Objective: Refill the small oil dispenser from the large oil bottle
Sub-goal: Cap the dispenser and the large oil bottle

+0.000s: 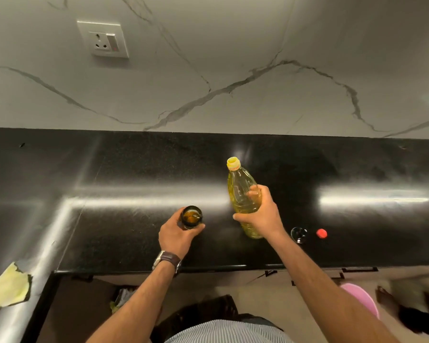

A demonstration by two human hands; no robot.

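Observation:
A large clear bottle of yellow oil (242, 191) stands on the black counter (134, 169) with its yellow neck uncapped. My right hand (260, 214) grips its lower body from the near side. To its left stands the small dark glass dispenser (191, 216), its mouth open and a little amber oil visible inside. My left hand (177, 235) wraps round the dispenser from the near side. A small red cap (321, 233) and a dark round dispenser top (299, 234) lie on the counter right of the bottle.
A yellow cloth (8, 288) lies on the counter's left arm near its edge. A wall socket (103, 39) sits on the marble backsplash. A pink bin (364, 300) stands on the floor at the lower right.

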